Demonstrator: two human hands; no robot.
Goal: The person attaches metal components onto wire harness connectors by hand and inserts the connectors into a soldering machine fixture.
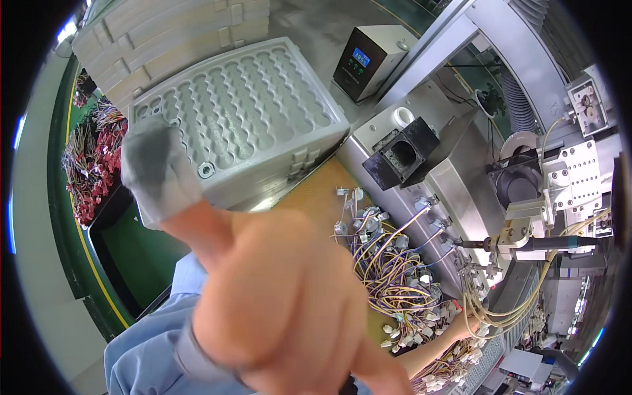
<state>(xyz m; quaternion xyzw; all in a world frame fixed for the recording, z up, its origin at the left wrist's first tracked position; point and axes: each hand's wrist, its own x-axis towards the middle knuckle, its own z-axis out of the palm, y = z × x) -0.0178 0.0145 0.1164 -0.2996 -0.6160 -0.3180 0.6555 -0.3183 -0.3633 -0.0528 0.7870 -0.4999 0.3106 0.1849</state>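
My left hand [283,289] is raised close to the camera, blurred and covering much of the lower middle. Its thumb wears a grey-white finger cot [155,171] and stretches up and away, while another finger points toward the lower right. Nothing shows in this hand. My right hand [463,326] is farther off at the lower right, among looping beige cables [490,322] and white connectors [411,336]; its fingers are too small and partly covered to read. Between the hands lies a heap of yellow and purple wires [388,273] with small round metal parts [372,224] at their ends.
A white moulded tray [263,108] holds a few small parts on its left side. Stacked trays [171,39] rise behind it. On the right are a soldering iron [546,244], a black square duct [403,157] and a control box [375,59]. Red-ended wire bundles [99,158] hang at left.
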